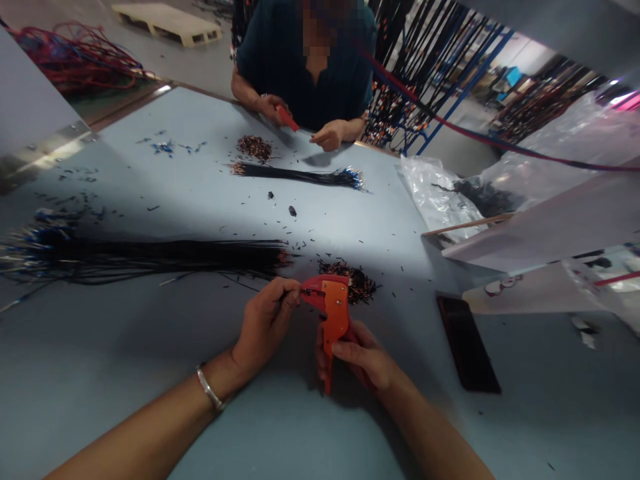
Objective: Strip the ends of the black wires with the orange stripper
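Scraps (363,291) behind tool (336,308), 1 phone (469,344) rightward

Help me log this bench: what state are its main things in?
Orange tool: in the right grip, head at the left grip; jaws unclear.
Near wire bundle: lying, ends splayed.
Far wire bundle: lying straight.
Near clippings: heaped loosely.
Far clippings: heaped.
Phone: flat, screen dark.
Co-worker's tool: held.
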`<state>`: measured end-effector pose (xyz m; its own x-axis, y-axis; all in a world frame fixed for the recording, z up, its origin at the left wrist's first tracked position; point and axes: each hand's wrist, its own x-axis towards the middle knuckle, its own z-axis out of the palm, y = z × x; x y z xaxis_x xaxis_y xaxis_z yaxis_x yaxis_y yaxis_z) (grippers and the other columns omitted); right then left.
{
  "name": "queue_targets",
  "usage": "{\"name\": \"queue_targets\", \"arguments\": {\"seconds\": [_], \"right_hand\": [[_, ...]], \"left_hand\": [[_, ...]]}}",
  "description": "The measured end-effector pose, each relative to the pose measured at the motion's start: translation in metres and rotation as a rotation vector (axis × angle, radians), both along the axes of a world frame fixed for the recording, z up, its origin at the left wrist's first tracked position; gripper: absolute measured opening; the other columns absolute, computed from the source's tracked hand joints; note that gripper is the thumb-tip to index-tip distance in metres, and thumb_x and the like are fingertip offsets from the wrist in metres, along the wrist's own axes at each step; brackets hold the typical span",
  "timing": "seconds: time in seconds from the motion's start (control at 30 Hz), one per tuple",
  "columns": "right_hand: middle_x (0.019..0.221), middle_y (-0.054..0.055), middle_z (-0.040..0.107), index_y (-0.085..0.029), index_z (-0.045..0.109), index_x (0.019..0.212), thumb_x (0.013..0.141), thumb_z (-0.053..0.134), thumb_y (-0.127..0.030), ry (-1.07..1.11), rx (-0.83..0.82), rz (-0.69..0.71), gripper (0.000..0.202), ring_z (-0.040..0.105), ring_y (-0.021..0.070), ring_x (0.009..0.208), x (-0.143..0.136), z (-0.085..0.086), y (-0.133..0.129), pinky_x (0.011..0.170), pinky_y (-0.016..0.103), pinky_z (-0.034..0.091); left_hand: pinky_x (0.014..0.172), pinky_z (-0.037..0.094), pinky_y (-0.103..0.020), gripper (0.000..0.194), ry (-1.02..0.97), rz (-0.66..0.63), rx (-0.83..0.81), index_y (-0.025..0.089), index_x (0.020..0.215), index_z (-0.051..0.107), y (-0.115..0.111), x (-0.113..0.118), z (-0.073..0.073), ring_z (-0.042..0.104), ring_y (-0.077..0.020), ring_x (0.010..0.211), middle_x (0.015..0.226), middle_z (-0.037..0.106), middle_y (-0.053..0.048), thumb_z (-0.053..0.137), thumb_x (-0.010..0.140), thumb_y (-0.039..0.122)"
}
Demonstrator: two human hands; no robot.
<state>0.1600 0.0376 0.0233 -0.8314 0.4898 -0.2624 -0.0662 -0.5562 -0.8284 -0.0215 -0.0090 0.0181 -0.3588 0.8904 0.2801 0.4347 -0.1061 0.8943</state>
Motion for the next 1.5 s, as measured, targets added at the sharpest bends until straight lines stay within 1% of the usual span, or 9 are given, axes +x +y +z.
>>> {"name": "queue_targets", "arguments": {"seconds": [0.1,0.33,0.5,0.73,0.87,1.0,1.23,1.37,1.5], "right_hand": [[0.064,0.002,0.061,-0.012,0.061,0.086,0.076,0.073,-0.042,-0.006,-0.015,-0.005,0.033,0.058,0.0139,0.051,0.001,-0.0027,-0.0005,0.044,0.024,0.049],[0.059,0.0,0.059,-0.013,0.06,0.081,0.077,0.073,-0.043,-0.014,-0.002,-0.026,0.033,0.056,0.0117,0.047,0.0007,-0.0036,-0.0028,0.042,0.022,0.046],[0.056,-0.001,0.057,-0.014,0.058,0.078,0.076,0.073,-0.047,-0.05,0.025,-0.042,0.037,0.054,0.0104,0.043,-0.0009,-0.0056,-0.0057,0.039,0.02,0.044],[0.052,-0.003,0.054,-0.015,0.055,0.072,0.074,0.073,-0.052,-0.098,0.048,-0.068,0.041,0.05,0.0089,0.038,-0.0024,-0.0048,-0.0078,0.034,0.019,0.042],[0.048,-0.005,0.051,-0.016,0.053,0.069,0.073,0.074,-0.053,-0.12,0.062,-0.097,0.043,0.046,0.0071,0.033,-0.0036,-0.0054,-0.0084,0.03,0.017,0.038],[0.045,-0.007,0.048,-0.017,0.051,0.066,0.072,0.076,-0.052,-0.139,0.053,-0.151,0.043,0.042,0.0057,0.03,-0.0051,-0.0064,-0.0094,0.026,0.015,0.032],[0.046,-0.005,0.051,-0.017,0.053,0.07,0.071,0.075,-0.053,-0.084,0.0,-0.125,0.043,0.046,0.0074,0.033,-0.0042,-0.01,-0.0092,0.029,0.016,0.034],[0.048,-0.004,0.053,-0.016,0.055,0.073,0.069,0.077,-0.052,-0.077,-0.048,-0.135,0.042,0.047,0.008,0.034,-0.0041,-0.0089,-0.0075,0.031,0.017,0.036],[0.047,-0.004,0.052,-0.015,0.055,0.071,0.07,0.077,-0.051,-0.052,-0.078,-0.148,0.042,0.047,0.0076,0.033,-0.0052,-0.0087,-0.0074,0.033,0.017,0.036]], "left_hand": [[0.061,0.042,-0.021,0.017,0.021,0.0,0.013,0.018,0.084,0.061,0.0,-0.0003,-0.0002,0.055,-0.0107,0.064,0.072,0.061,0.001,0.047,0.092,0.022],[0.061,0.043,-0.021,0.016,0.038,0.013,0.032,0.017,0.083,0.061,-0.0003,-0.0003,0.0007,0.056,-0.0107,0.065,0.071,0.062,0.001,0.048,0.092,0.021],[0.06,0.043,-0.021,0.017,0.038,0.033,0.016,0.018,0.083,0.061,-0.0018,-0.0003,0.0,0.056,-0.0109,0.063,0.071,0.062,0.001,0.048,0.092,0.023],[0.057,0.043,-0.021,0.018,0.0,0.034,-0.008,0.018,0.082,0.063,-0.0018,-0.0003,0.0041,0.054,-0.0108,0.06,0.069,0.063,0.001,0.05,0.091,0.027],[0.057,0.043,-0.02,0.018,-0.016,0.042,0.01,0.018,0.081,0.062,-0.0018,0.0001,0.0038,0.054,-0.0104,0.059,0.067,0.062,0.002,0.05,0.09,0.027],[0.054,0.041,-0.019,0.017,-0.003,0.052,-0.016,0.018,0.083,0.063,-0.0017,0.0004,0.0028,0.051,-0.0095,0.056,0.064,0.06,0.003,0.05,0.09,0.027],[0.056,0.042,-0.02,0.018,0.015,0.049,-0.009,0.018,0.083,0.063,-0.0004,0.0015,0.0033,0.054,-0.0104,0.058,0.066,0.062,0.002,0.049,0.091,0.026],[0.057,0.043,-0.02,0.016,0.048,0.053,0.006,0.018,0.084,0.064,0.0004,0.0014,0.0029,0.054,-0.01,0.059,0.067,0.062,0.002,0.05,0.09,0.024],[0.057,0.043,-0.019,0.013,0.072,0.073,0.028,0.019,0.085,0.065,0.0008,0.002,0.0028,0.054,-0.0094,0.059,0.069,0.064,0.002,0.053,0.089,0.022]]}}
